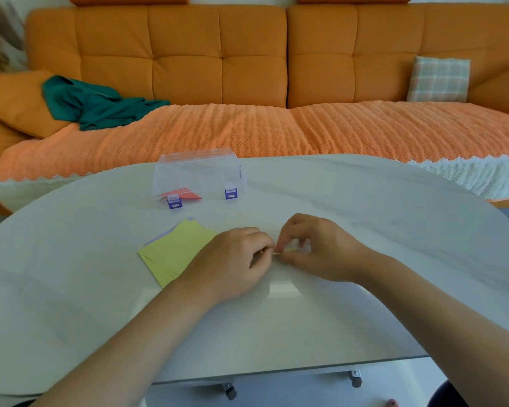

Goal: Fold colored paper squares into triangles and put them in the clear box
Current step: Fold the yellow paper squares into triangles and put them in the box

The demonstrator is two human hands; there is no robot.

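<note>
A stack of paper squares point(174, 254), yellow uppermost, is shown near left. The clear box point(199, 174) stands farther off, with red folded paper point(185, 194) at its near wall. A yellow sheet point(288, 250), judged light, limp and best held by its edges, is pinched between the left hand point(232, 259) and right hand point(315, 248).

Head-worn view, forward-down, near table point(365, 207).

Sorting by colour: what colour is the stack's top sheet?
The top sheet is yellow; head view shows it.
</note>
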